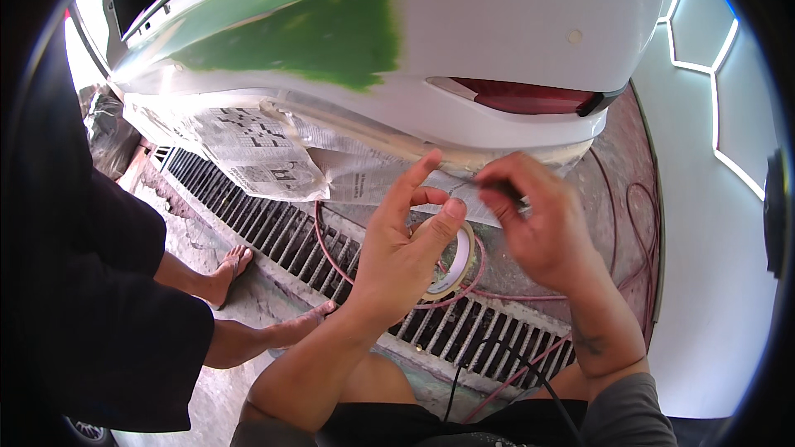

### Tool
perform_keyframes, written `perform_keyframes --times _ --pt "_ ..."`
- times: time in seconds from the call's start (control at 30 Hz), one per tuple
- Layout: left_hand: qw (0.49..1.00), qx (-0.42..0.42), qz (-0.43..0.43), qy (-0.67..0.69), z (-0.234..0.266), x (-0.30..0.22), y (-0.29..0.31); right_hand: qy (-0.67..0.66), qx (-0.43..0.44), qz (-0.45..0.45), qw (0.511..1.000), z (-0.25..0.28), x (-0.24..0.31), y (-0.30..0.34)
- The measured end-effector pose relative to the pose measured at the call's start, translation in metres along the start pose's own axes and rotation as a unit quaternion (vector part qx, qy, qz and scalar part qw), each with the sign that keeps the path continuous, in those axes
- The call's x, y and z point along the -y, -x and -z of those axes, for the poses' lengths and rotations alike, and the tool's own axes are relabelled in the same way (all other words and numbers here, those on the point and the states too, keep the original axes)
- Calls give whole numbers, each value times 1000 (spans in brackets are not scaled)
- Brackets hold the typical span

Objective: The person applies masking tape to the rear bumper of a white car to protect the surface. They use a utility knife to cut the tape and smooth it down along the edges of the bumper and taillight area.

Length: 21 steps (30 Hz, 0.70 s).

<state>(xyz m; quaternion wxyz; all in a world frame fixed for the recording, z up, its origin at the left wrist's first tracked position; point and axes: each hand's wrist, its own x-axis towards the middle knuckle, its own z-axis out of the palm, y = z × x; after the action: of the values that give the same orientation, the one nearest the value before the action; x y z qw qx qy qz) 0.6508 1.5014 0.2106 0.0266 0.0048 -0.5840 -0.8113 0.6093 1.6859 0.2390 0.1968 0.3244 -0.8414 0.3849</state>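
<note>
My left hand (407, 240) is raised before the car's bumper (513, 134), index finger and thumb stretched apart. A roll of masking tape (465, 258) hangs against its far side, seemingly hooked on the lower fingers, which are hidden. To its right, my right hand (542, 219) is closed with curled, slightly blurred fingertips; what they hold, if anything, does not show. Both hands are close to the newspaper masking (356, 178), which is taped along the bumper's lower edge. Above it the white body carries a green patch (323, 41) and a red reflector (530, 98).
Another person in dark clothes (108, 314) stands close on my left, sandalled feet (228, 273) by the floor grate (489, 339). Reddish hoses (638, 223) coil on the floor at right, and a black cable (530, 364) crosses before my legs. Hexagonal light strips (715, 99) line the right wall.
</note>
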Motion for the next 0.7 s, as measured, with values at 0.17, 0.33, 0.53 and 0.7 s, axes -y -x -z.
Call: perform_keyframes --times 0.17,0.33,0.53,0.7 --pt "985 82 -17 -153 13 21 -11 114 -117 51 985 2 -13 -19" --pt "931 90 -191 -298 14 24 -15 167 -155 99 969 -3 -21 -29" --pt "911 90 -216 -339 19 21 -16 143 -143 71 977 -11 -15 -29" --pt "911 89 -217 -339 19 20 -15 146 -127 64 979 -10 -9 -27"
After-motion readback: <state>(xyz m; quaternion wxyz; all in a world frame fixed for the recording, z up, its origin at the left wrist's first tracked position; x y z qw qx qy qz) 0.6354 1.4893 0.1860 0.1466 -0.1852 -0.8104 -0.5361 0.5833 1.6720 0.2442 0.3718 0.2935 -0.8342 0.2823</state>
